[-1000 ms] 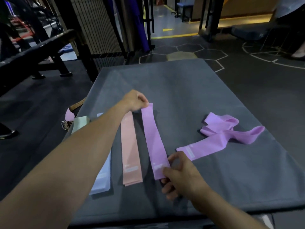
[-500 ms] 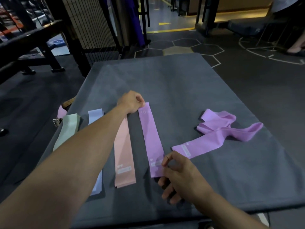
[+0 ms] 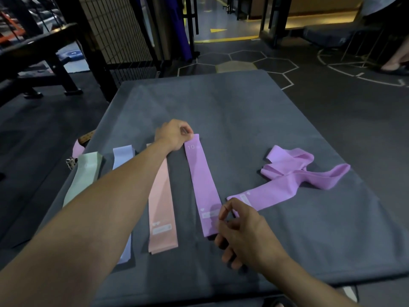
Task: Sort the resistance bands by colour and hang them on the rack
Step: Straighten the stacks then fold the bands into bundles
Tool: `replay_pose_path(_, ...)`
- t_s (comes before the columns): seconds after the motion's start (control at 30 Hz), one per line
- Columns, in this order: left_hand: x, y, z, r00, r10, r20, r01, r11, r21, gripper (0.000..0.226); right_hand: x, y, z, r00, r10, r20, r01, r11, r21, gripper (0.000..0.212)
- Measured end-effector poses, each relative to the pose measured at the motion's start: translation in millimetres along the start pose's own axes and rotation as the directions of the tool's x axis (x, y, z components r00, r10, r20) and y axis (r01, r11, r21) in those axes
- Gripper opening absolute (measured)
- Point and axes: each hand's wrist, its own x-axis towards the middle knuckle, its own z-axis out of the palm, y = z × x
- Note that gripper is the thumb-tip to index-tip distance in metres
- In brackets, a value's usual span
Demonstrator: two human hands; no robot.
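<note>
Left hand (image 3: 174, 135) pinches the far end of the flat purple band (image 3: 202, 185) on the counter (image 3: 243, 111), right hand (image 3: 245, 231) pinching its near end

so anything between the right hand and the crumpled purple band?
Nothing visible. The right hand sits at the near end of the flat purple band, and the crumpled purple band has its near end just beside the fingers, on bare grey mat. The left hand pinches the flat band's far end.
</note>
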Motion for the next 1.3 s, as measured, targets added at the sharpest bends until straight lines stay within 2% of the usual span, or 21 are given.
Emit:
replay_pose_path(0.2, -3, -1, 1, 1.000, -0.006, -0.005, 0.007, 0.996, 0.093, 0.005, 1, -1, 2, 1.000, -0.007, -0.001, 0.007, 0.997, -0.073, 0.011)
replay_pose_path(0.43, -5, 2, 1, 0.999, 0.019, -0.029, -0.014, 0.988, 0.155, 0.008, -2, -6, 2, 1.000, -0.014, 0.001, 0.014, 0.987, -0.159, 0.005)
replay_pose_path(0.8, -8, 9, 3, 0.999, 0.006, -0.036, 0.001, 0.981, 0.194, 0.010, -1, -8, -1, 0.998, 0.039, 0.055, -0.028, 0.984, -0.178, 0.005)
replay_pose_path(0.9, -9, 7, -2, 0.997, 0.059, -0.051, -0.049, 0.983, 0.179, 0.016, -2, -10, -2, 0.997, 0.050, 0.054, -0.038, 0.979, -0.199, 0.006)
replay_pose_path(0.97, -12, 7, -11, 0.985, 0.170, -0.020, -0.165, 0.972, 0.168, 0.013, -3, -10, -2, 0.998, 0.044, 0.043, -0.032, 0.970, -0.240, 0.009)
replay_pose_path(1.03, -21, 11, -22, 0.948, 0.306, 0.090, -0.317, 0.938, 0.139, 0.010, -2, -8, -3, 0.999, 0.037, 0.029, -0.027, 0.952, -0.305, 0.011)
replay_pose_path(1.1, -37, 20, -33, 0.880, 0.413, 0.236, -0.440, 0.894, 0.078, 0.013, 0, -5, -3, 1.000, 0.020, -0.004, -0.019, 0.906, -0.424, 0.014)
replay_pose_path(1.2, -70, 33, -43, 0.732, 0.480, 0.484, -0.548, 0.837, -0.002, 0.031, 2, -2, -4, 0.997, -0.057, -0.049, 0.020, 0.827, -0.562, 0.020)
replay_pose_path(1.27, -90, 37, -45, 0.650, 0.504, 0.569, -0.612, 0.791, -0.001, 0.046, 0, -2, -5, 0.990, -0.129, -0.048, 0.067, 0.758, -0.648, 0.022)
replay_pose_path(1.3, -97, 38, -45, 0.635, 0.501, 0.589, -0.626, 0.780, 0.011, 0.051, -1, -3, -5, 0.985, -0.167, -0.040, 0.095, 0.719, -0.688, 0.022)
